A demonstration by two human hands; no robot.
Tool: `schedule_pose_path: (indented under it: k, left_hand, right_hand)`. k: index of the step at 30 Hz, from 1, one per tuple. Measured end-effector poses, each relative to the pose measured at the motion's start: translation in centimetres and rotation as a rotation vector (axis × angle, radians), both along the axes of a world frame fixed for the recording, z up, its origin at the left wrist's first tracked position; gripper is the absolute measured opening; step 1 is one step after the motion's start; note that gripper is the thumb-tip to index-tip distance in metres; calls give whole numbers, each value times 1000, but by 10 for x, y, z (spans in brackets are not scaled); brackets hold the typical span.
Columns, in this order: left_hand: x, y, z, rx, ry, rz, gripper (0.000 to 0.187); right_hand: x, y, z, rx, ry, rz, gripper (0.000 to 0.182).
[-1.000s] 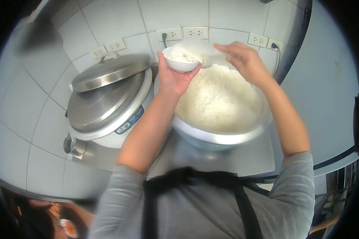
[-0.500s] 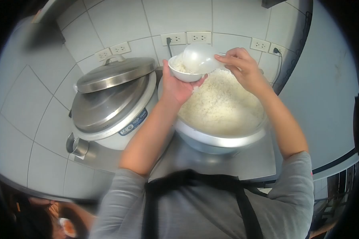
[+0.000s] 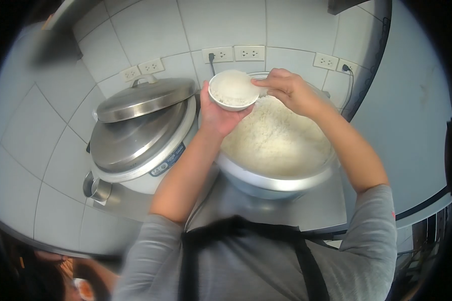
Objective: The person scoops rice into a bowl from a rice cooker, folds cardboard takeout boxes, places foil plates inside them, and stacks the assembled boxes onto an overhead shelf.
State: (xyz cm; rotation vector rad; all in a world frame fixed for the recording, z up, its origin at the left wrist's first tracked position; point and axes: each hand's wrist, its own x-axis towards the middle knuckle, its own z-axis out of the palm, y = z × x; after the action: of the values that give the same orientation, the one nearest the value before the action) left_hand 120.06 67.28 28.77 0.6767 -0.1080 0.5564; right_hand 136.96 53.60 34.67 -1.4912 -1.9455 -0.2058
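My left hand (image 3: 219,116) holds a small white bowl (image 3: 233,107) from below, with the thumb up its left side. Rice (image 3: 226,96) shows inside the bowl. My right hand (image 3: 288,90) pinches the handle end of a pale translucent rice paddle (image 3: 237,83), whose broad part lies over the top of the bowl. Behind and below both hands stands a large metal pot (image 3: 266,180) heaped with white rice (image 3: 276,135). The bowl is above the pot's upper left edge.
A large cooker (image 3: 135,140) with a metal lid stands on the left, a second lid (image 3: 150,98) resting tilted on it. A metal cup (image 3: 96,187) is beside it. Outlets (image 3: 249,53) line the tiled wall. Another person's arm (image 3: 98,273) shows at lower left.
The bowl has shifted slightly left and its opening faces more toward the camera. My right hand has moved left and a little down, bringing the paddle flatter over the bowl.
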Motion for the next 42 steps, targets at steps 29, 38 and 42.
schedule_pose_path:
  k: [29,38,42]
  left_hand:
    - [-13,18,-11,171,-35,169,72]
    - [-17,0,-3,120,44,211,74]
    - [-23,4,6,52,52,168,76]
  right_hand:
    - [-33,5,-11,26,262,-177,38]
    - [-37,21,-31,279,-113,-168,46]
    - [-24,7,-3,313,151,11,48]
